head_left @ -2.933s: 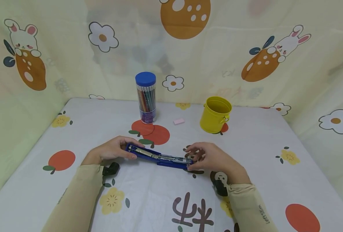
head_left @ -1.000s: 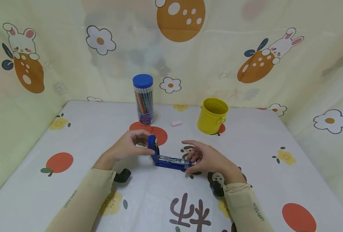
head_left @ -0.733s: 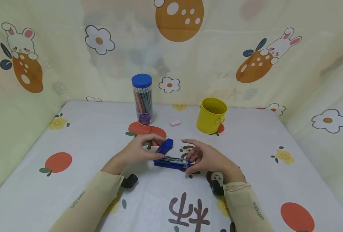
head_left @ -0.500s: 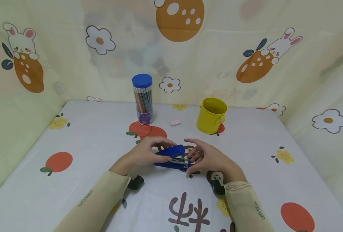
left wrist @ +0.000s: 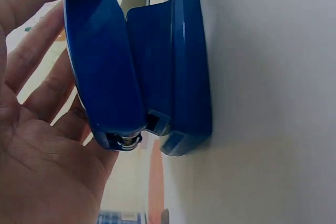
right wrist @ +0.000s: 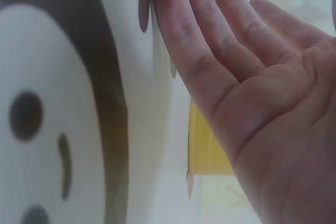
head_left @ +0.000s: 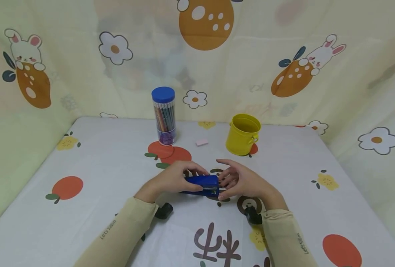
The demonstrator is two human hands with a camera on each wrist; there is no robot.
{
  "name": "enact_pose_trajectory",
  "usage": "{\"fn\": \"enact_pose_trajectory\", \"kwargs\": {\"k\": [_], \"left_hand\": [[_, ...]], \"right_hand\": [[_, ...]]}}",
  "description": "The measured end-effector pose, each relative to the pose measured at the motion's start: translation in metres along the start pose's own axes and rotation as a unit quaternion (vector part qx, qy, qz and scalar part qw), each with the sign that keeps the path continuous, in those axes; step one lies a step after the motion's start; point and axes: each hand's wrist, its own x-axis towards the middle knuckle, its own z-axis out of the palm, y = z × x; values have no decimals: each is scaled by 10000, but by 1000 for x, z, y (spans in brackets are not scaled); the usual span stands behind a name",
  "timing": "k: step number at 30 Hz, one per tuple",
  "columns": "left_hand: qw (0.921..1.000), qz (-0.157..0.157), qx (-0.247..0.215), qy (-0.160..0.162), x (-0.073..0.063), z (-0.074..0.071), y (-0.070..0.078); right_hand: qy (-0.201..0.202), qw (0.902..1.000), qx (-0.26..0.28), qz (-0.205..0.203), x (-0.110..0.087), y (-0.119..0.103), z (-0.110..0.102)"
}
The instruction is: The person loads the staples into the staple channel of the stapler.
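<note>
A blue stapler (head_left: 204,184) lies on the patterned cloth between both hands. My left hand (head_left: 174,180) holds its upper arm, thumb on the near side and fingers on the far side. In the left wrist view, the stapler (left wrist: 107,61) shows its hinge end, with the upper arm still tilted a little from the base. At the stapler's front end is my right hand (head_left: 244,181), thumb and fingers beside the tip. The right wrist view shows the right fingers (right wrist: 199,51) fairly straight; whether they touch the stapler cannot be seen.
Behind the hands stand a clear jar of pencils with a blue lid (head_left: 164,115) and a yellow bucket (head_left: 243,134). A small pink eraser (head_left: 202,142) lies between them. A printed curtain (head_left: 144,81) closes off the back and sides.
The stapler's upper arm, opened out flat at first, has swung up and over to the right, down onto the base. My left hand moved right with it; my right hand stayed near the front end.
</note>
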Motion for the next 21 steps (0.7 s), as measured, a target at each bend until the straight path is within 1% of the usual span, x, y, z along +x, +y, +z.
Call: {"fn": "enact_pose_trajectory", "kwargs": {"k": [8, 14, 18, 21], "left_hand": [[9992, 123, -326, 188, -3, 7, -3], [9979, 52, -606, 217, -6, 13, -3], [9982, 67, -533, 275, -8, 16, -1], [9995, 53, -216, 244, -8, 20, 1]], "right_hand": [[1, 9999, -132, 0, -1, 0, 2], [5, 9999, -101, -51, -3, -1, 3], [55, 9999, -60, -84, -5, 0, 5], [139, 9998, -64, -119, -6, 2, 6]]}}
